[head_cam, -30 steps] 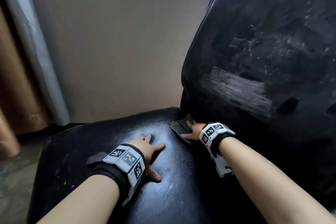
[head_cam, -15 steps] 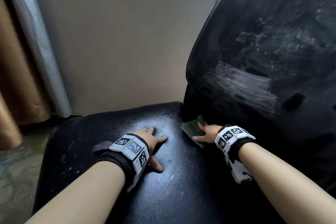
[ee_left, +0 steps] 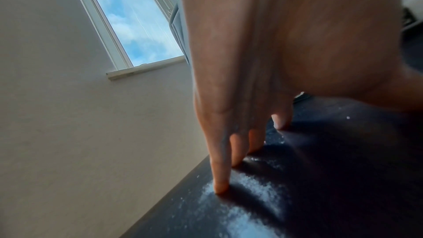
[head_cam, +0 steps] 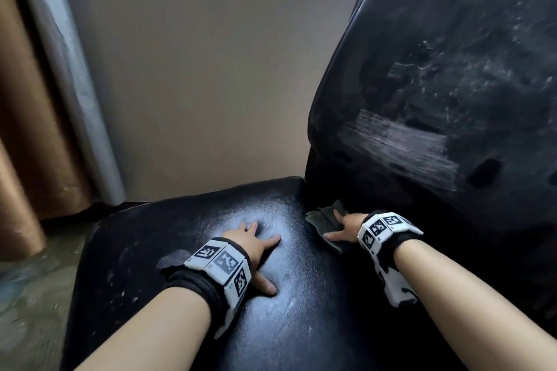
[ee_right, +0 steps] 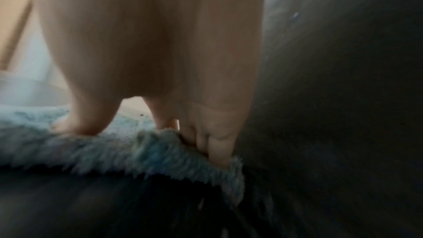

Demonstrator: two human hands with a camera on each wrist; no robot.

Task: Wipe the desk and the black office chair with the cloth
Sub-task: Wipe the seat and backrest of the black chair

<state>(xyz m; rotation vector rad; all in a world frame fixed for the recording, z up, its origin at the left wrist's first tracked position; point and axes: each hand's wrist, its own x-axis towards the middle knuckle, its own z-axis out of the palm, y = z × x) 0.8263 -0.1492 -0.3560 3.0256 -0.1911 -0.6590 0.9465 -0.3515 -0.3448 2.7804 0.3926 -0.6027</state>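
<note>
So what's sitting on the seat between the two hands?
Nothing: in the head view only bare, dusty black seat lies between the left hand, pressed flat, and the right hand on the cloth.

Both forearms reach forward, bare, each with a marked band at the wrist. The left hand [head_cam: 251,245] lies palm down, fingers [ee_left: 219,173] straight and spread, thumb out to the side. The right hand [head_cam: 346,227] presses down flat, its fingers [ee_right: 217,144] close together.
</note>
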